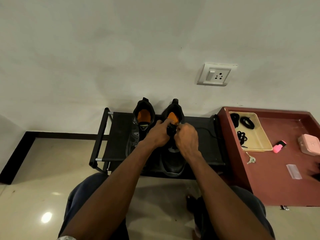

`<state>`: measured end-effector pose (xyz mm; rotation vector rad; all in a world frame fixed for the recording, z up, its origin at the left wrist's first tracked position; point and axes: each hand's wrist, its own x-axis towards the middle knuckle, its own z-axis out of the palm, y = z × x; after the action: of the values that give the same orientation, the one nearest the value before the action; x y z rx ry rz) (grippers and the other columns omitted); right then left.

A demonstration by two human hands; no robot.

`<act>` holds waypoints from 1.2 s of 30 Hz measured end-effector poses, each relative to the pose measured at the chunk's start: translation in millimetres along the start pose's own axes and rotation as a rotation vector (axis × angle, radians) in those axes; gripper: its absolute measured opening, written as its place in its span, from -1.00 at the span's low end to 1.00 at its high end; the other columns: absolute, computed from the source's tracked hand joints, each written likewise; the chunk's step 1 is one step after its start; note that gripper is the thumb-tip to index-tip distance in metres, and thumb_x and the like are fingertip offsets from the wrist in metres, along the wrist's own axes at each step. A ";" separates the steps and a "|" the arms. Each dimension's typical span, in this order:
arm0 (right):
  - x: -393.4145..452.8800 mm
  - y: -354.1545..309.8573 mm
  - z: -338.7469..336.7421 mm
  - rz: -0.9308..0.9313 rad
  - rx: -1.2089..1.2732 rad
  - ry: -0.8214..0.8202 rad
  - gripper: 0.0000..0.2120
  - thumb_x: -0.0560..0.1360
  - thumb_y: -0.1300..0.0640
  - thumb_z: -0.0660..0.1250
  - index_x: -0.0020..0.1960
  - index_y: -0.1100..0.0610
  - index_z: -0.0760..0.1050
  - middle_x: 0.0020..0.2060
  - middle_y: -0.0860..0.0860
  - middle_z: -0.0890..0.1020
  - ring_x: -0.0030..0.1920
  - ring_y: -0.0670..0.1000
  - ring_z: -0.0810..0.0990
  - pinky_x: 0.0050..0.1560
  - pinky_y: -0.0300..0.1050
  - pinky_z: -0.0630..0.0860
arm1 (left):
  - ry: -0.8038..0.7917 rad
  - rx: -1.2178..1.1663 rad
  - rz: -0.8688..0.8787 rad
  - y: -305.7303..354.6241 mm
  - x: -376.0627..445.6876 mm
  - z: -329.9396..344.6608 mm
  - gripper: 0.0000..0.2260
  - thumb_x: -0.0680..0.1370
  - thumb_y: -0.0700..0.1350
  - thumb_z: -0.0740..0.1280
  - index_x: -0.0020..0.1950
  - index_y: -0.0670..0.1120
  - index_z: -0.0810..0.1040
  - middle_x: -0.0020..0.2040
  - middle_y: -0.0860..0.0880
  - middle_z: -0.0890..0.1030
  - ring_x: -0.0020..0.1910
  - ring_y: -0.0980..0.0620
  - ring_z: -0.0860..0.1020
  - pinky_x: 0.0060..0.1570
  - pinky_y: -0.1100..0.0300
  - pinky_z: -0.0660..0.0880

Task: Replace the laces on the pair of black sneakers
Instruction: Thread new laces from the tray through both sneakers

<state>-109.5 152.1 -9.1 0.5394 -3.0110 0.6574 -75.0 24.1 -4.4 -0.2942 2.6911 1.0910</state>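
Two black sneakers w/ orange insoles sit side by side on a low black rack point(119, 135) against the wall, toes toward the person. The left sneaker point(140, 129) stands untouched, its eyelet area open. Both hands work at the throat of the right sneaker point(173, 160): the left hand point(158, 134) has its index finger stretched toward the orange insole while the other fingers curl around the dark tongue/lace area, and the right hand point(187, 139) has fingers curled, pinching something dark at the same spot, prob. a lace, but too small & shadowed to say for sure. A thin black lace point(206, 130) trails across the rack top to the right of that shoe. Just beside the rack on the right is a reddish-brown table point(270, 184) holding a shallow cream tray point(259, 135) w/ several black laces point(247, 122) coiled inside. Near the tray lie a pink highlighter point(279, 146), a pink box point(310, 144), a small set of keys point(250, 158) & a clear plastic sleeve point(293, 171). A wall socket point(216, 74) sits above on the pale wall. The person's knees in dark trousers show at the bottom, over a glossy beige floor.
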 end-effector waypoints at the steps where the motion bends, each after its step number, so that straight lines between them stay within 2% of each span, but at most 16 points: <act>1: 1.5 0.5 0.6 0.007 0.004 -0.016 -0.87 0.50 0.32 0.24 -0.10 0.31 0.56 -0.19 0.18 0.54 -0.18 0.17 0.54 -0.24 -0.05 0.40 | 0.003 -0.014 -0.005 0.1 0.9 -1.2 -0.43 0.54 -0.28 0.29 0.50 0.06 0.25 0.30 -0.18 0.37 0.15 -0.24 0.50 0.19 -0.06 0.49; 3: 6.9 2.6 1.0 0.016 0.053 -0.065 -0.88 0.50 0.33 0.24 -0.13 0.30 0.56 -0.21 0.16 0.56 -0.21 0.15 0.55 -0.26 -0.08 0.39 | 0.006 -0.044 0.003 -1.4 1.8 -3.5 -0.44 0.53 -0.30 0.28 0.48 0.05 0.27 0.27 -0.15 0.40 0.16 -0.20 0.49 0.11 0.03 0.46; 5: 15.3 8.9 -1.6 0.065 0.215 -0.143 -0.83 0.50 0.35 0.27 -0.19 0.23 0.61 -0.24 0.10 0.61 -0.23 0.12 0.58 -0.29 -0.07 0.44 | 0.025 -0.089 0.011 -4.9 1.8 -5.0 -0.43 0.53 -0.32 0.26 0.50 0.05 0.29 0.25 -0.11 0.45 0.13 -0.14 0.51 0.03 0.11 0.45; 8: 23.9 20.8 -6.7 0.141 0.436 -0.240 -0.85 0.52 0.35 0.34 -0.19 0.25 0.63 -0.26 0.06 0.65 -0.24 0.01 0.58 -0.24 -0.13 0.47 | 0.099 -0.289 -0.055 -11.6 1.6 -4.9 -0.53 0.54 -0.32 0.25 0.41 0.00 0.31 0.13 -0.09 0.56 0.00 -0.08 0.58 -0.09 -0.01 0.57; 11: 24.9 24.2 -5.3 0.145 0.466 -0.294 -0.86 0.54 0.36 0.34 -0.13 0.23 0.63 -0.18 0.05 0.65 -0.17 -0.07 0.56 -0.25 -0.31 0.42 | 0.158 -0.447 -0.162 -15.9 2.2 -1.2 -0.73 0.55 -0.28 0.30 0.19 -0.06 0.37 0.14 -0.11 0.58 0.03 -0.06 0.60 0.03 -0.07 0.61; 14: 24.2 23.6 -1.6 0.158 0.479 -0.246 -0.85 0.53 0.37 0.34 -0.11 0.21 0.66 -0.18 0.03 0.65 -0.15 -0.07 0.58 -0.27 -0.40 0.39 | 0.162 -0.484 -0.190 -18.0 6.6 4.4 -0.82 0.54 -0.25 0.34 0.08 -0.04 0.48 0.03 -0.09 0.63 -0.01 -0.04 0.63 0.06 -0.10 0.61; 21: 23.5 18.4 3.3 0.106 0.448 -0.225 -0.84 0.50 0.37 0.38 -0.11 0.16 0.68 -0.18 -0.01 0.66 -0.14 -0.08 0.60 -0.27 -0.53 0.38 | 0.099 -0.451 -0.158 -19.3 5.5 8.4 -0.70 0.55 -0.27 0.34 0.28 -0.09 0.48 0.07 0.00 0.60 0.05 0.03 0.61 0.12 0.04 0.59; 24: 21.3 14.6 1.5 0.104 0.482 -0.189 -0.84 0.46 0.38 0.41 -0.10 0.13 0.62 -0.23 0.03 0.64 -0.21 -0.07 0.57 -0.27 -0.47 0.42 | 0.076 -0.453 -0.149 -19.5 3.7 8.5 -0.66 0.54 -0.27 0.34 0.31 -0.10 0.47 0.03 0.02 0.62 0.01 -0.01 0.64 0.09 -0.02 0.61; 28: 20.4 16.0 2.2 0.162 0.479 -0.122 -0.82 0.47 0.37 0.36 -0.24 0.14 0.58 -0.27 0.08 0.65 -0.25 0.02 0.59 -0.23 -0.11 0.51 | 0.054 -0.456 -0.152 -15.9 0.2 9.9 -0.61 0.53 -0.29 0.32 0.35 -0.07 0.45 0.07 0.02 0.64 -0.02 0.02 0.65 0.06 0.01 0.62; 29: 20.1 15.6 2.6 0.171 0.486 -0.124 -0.80 0.48 0.37 0.35 -0.26 0.14 0.58 -0.29 0.06 0.65 -0.28 0.00 0.58 -0.26 -0.11 0.50 | 0.058 -0.460 -0.157 -15.1 -0.3 10.4 -0.60 0.53 -0.30 0.31 0.36 -0.08 0.45 0.07 0.02 0.63 -0.03 0.02 0.65 0.04 0.04 0.63; 32: 20.7 9.0 1.2 0.184 0.556 -0.155 -0.84 0.50 0.36 0.37 -0.19 0.17 0.62 -0.32 -0.02 0.61 -0.31 -0.15 0.52 -0.30 -0.38 0.40 | 0.058 -0.451 -0.161 -14.8 -1.8 8.4 -0.60 0.53 -0.31 0.29 0.36 -0.09 0.46 0.07 -0.03 0.65 -0.13 -0.01 0.65 -0.15 0.12 0.60; 34: 22.7 7.0 0.8 0.228 0.609 -0.161 -0.83 0.51 0.38 0.35 -0.15 0.17 0.63 -0.31 -0.04 0.61 -0.29 -0.14 0.53 -0.24 -0.31 0.43 | 0.050 -0.433 -0.156 -14.3 -2.5 7.2 -0.59 0.53 -0.33 0.28 0.37 -0.10 0.46 0.11 -0.05 0.64 -0.18 0.00 0.63 -0.21 0.13 0.58; 36: 24.3 9.1 3.3 0.292 0.610 -0.137 -0.83 0.52 0.36 0.34 -0.16 0.16 0.64 -0.25 0.02 0.65 -0.22 -0.04 0.58 -0.18 -0.14 0.51 | 0.032 -0.423 -0.148 -12.6 -3.2 7.1 -0.58 0.55 -0.33 0.27 0.39 -0.09 0.46 0.17 -0.06 0.63 -0.09 -0.05 0.66 -0.09 0.01 0.64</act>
<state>-135.2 150.6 -13.7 0.1401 -3.0005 1.6419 -67.6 20.5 -16.7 -0.5739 2.3937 1.6102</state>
